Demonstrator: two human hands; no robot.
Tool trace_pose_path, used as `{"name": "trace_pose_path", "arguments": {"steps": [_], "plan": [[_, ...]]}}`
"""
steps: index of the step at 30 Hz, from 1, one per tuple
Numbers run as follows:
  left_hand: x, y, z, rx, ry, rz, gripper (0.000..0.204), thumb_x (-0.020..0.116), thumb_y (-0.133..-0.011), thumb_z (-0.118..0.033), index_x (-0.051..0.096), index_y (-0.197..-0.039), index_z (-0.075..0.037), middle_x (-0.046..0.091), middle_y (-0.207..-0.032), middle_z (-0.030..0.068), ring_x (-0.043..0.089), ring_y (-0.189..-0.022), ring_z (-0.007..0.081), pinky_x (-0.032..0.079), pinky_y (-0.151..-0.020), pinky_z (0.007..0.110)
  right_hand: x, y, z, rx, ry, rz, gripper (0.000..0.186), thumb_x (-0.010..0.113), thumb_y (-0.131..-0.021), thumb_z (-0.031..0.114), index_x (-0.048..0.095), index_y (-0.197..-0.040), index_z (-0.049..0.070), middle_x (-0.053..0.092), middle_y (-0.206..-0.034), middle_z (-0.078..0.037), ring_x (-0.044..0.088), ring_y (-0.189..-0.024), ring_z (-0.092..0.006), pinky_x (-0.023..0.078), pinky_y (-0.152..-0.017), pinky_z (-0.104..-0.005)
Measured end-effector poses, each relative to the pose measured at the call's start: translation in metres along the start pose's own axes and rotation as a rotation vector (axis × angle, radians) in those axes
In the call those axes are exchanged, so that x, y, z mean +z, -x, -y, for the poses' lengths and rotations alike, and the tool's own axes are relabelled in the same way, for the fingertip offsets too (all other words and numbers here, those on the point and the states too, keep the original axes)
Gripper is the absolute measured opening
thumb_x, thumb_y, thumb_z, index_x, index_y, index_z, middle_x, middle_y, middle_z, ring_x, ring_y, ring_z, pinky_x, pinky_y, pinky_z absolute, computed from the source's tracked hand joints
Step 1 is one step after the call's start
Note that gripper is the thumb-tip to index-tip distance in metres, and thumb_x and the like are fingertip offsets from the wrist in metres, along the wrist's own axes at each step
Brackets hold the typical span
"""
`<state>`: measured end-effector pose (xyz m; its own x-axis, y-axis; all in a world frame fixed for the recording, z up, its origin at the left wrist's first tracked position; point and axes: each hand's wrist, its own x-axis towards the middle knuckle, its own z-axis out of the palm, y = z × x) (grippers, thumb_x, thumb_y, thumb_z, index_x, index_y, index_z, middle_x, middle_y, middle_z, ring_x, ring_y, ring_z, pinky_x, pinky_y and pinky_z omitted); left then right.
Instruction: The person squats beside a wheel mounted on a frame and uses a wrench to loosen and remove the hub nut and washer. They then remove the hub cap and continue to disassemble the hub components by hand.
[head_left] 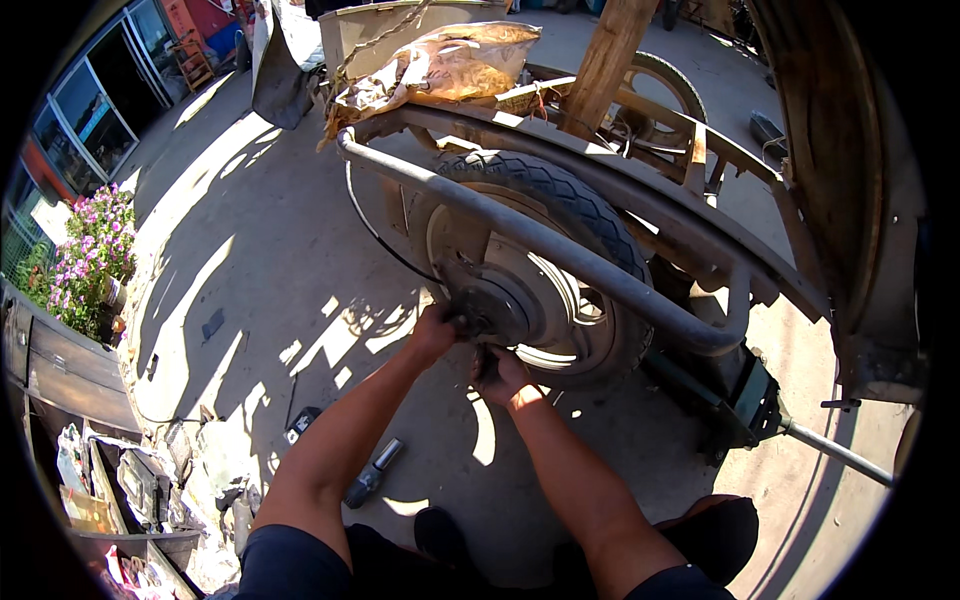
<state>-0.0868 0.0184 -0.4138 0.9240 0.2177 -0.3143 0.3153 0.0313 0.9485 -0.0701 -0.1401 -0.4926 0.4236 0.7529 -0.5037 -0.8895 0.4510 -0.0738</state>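
Wheel hub (515, 303): centre of frame, face turned lower-left. Left hand (433, 335) nearer, at its lower-left edge; right hand (503, 374) just below. Fingers curled on both; what they grip, I cannot tell.

Both bare arms (372, 408) converge forward, left hand (433, 335) just beyond right hand (503, 377).
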Motion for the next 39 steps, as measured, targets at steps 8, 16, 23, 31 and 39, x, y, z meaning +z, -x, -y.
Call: {"name": "trace_pose_path", "arguments": {"steps": [8,16,23,31,39], "plan": [[-0.01,-0.005,0.011,0.102,0.011,0.102,0.028,0.05,-0.093,-0.002,0.054,-0.12,0.003,0.064,-0.107,0.0106,0.063,-0.094,0.02,0.054,-0.079,0.034,0.001,-0.006,0.003,-0.009,-0.025,-0.1,0.021,0.042,-0.098,0.021,0.052,-0.095,0.003,0.054,-0.077,-0.006,0.052,-0.067,-0.0168,0.046,-0.06,-0.0304],[-0.007,-0.006,0.018,0.107,0.092,0.08,0.027,0.052,-0.09,0.0,0.057,-0.116,0.005,0.065,-0.103,0.0116,0.063,-0.086,0.0191,0.053,-0.075,0.034,0.012,0.009,-0.002,-0.022,-0.074,-0.087,0.021,0.044,-0.098,0.021,0.052,-0.09,0.003,0.053,-0.076,-0.008,0.051,-0.065,-0.0173,0.046,-0.059,-0.0304],[-0.009,-0.015,0.025,0.118,-0.048,0.072,0.027,0.049,-0.094,-0.003,0.054,-0.119,0.002,0.063,-0.107,0.0105,0.063,-0.094,0.0221,0.055,-0.079,0.037,0.005,-0.006,0.001,-0.039,0.024,-0.138,0.021,0.043,-0.098,0.021,0.05,-0.085,0.005,0.051,-0.072,-0.007,0.048,-0.062,-0.0173,0.044,-0.058,-0.0299],[-0.006,-0.014,0.026,0.082,-0.093,0.007,0.029,0.048,-0.095,-0.006,0.052,-0.124,0.001,0.062,-0.11,0.0101,0.062,-0.095,0.0212,0.055,-0.078,0.036,0.004,0.001,-0.003,-0.02,0.007,0.027,0.02,0.042,-0.098,0.02,0.051,-0.088,0.005,0.052,-0.072,-0.006,0.048,-0.062,-0.0161,0.043,-0.057,-0.0295],[0.006,0.005,0.002,0.041,-0.027,0.011,0.031,0.047,-0.095,-0.005,0.051,-0.125,0.001,0.062,-0.11,0.0097,0.062,-0.095,0.0205,0.055,-0.077,0.035,0.0,-0.011,-0.003,-0.134,-0.048,-0.12,0.016,0.043,-0.096,0.015,0.054,-0.095,0.005,0.058,-0.076,-0.007,0.056,-0.066,-0.018,0.049,-0.061,-0.0307]]}}
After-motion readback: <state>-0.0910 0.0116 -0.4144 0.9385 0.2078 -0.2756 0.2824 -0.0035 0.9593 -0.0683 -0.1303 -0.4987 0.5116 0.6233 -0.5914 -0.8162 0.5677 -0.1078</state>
